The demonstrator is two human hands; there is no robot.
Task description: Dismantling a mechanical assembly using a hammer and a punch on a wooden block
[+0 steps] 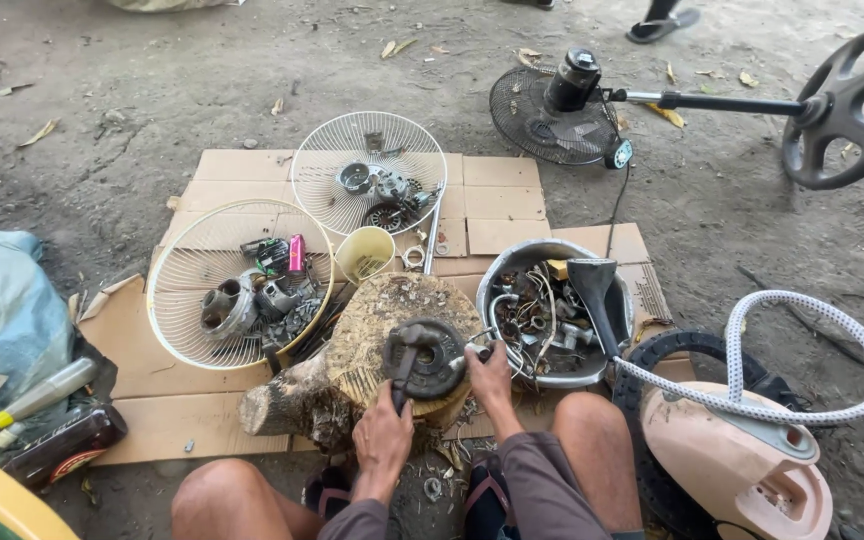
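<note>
A dark round metal motor part (430, 356) lies on top of a wooden stump (372, 330) in front of my knees. My left hand (382, 438) is closed around the handle of a dark hammer (404, 358) whose head rests on the motor part. At the part's right edge my right hand (489, 375) grips a thin tool (476, 349); its tip is too small to make out.
Two white fan grilles (184, 262) (324, 165) hold small motor parts on flattened cardboard (227, 165). A yellow cup (365, 252) stands between them. A metal basin (512, 258) of scrap sits right, a pink vacuum cleaner (737, 455) with hose beside it. A black fan on a pole (562, 110) lies beyond.
</note>
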